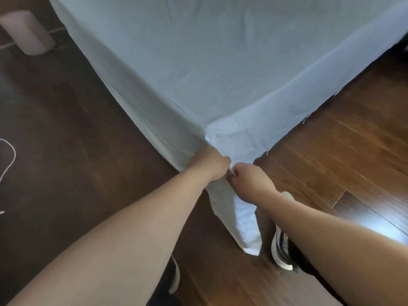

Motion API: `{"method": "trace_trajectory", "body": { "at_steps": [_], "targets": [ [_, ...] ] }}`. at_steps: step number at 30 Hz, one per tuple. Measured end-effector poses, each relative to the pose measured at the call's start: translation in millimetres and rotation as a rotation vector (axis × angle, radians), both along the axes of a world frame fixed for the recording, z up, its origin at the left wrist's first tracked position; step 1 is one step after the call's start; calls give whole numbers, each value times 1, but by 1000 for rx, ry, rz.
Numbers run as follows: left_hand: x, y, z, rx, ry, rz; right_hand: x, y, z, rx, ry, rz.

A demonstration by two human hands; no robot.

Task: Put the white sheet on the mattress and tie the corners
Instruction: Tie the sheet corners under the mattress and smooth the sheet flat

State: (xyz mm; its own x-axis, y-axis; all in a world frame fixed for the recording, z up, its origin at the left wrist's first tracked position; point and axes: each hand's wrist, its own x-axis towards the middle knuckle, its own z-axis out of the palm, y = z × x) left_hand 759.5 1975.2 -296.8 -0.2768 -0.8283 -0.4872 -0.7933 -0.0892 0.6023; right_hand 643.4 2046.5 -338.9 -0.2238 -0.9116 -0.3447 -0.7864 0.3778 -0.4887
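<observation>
The white sheet (198, 62) lies spread over the mattress, whose near corner points toward me. The sheet's sides hang down to the floor. At that corner, my left hand (209, 162) grips the gathered cloth, fingers curled and hidden under the fabric. My right hand (249, 177) pinches the same bunch just to the right, and the two hands almost touch. Below them a loose tail of sheet (240, 219) hangs to the floor. The mattress itself is hidden under the sheet.
Dark wooden floor (331, 151) surrounds the bed. A pale cylindrical object (28, 32) stands at the upper left with a cord beside it. A white cable (10, 160) loops at the left edge. My shoe (280, 250) stands right of the hanging tail.
</observation>
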Motion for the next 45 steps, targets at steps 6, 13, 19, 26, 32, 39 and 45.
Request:
{"method": "trace_trajectory", "body": {
  "at_steps": [6, 13, 19, 26, 32, 39, 45],
  "targets": [
    [16, -12, 21, -265, -280, -288, -45, -23, 18, 208, 236, 426],
    [27, -29, 38, -678, -217, -312, -34, -31, 2, 310, 143, 586],
    [16, -38, 47, -434, -527, -775, -22, -37, -8, 329, 166, 650],
    [30, -46, 112, -186, -256, -595, -24, -48, -8, 320, 183, 679],
    [-16, -95, 86, -762, -102, -338, -26, -45, -5, 309, 202, 668],
    [-11, -88, 27, -583, -419, -637, -44, -46, 10, 318, 174, 604],
    [29, -39, 27, -641, -371, -710, -67, -56, 10, 248, 227, 559]
  ]
}}
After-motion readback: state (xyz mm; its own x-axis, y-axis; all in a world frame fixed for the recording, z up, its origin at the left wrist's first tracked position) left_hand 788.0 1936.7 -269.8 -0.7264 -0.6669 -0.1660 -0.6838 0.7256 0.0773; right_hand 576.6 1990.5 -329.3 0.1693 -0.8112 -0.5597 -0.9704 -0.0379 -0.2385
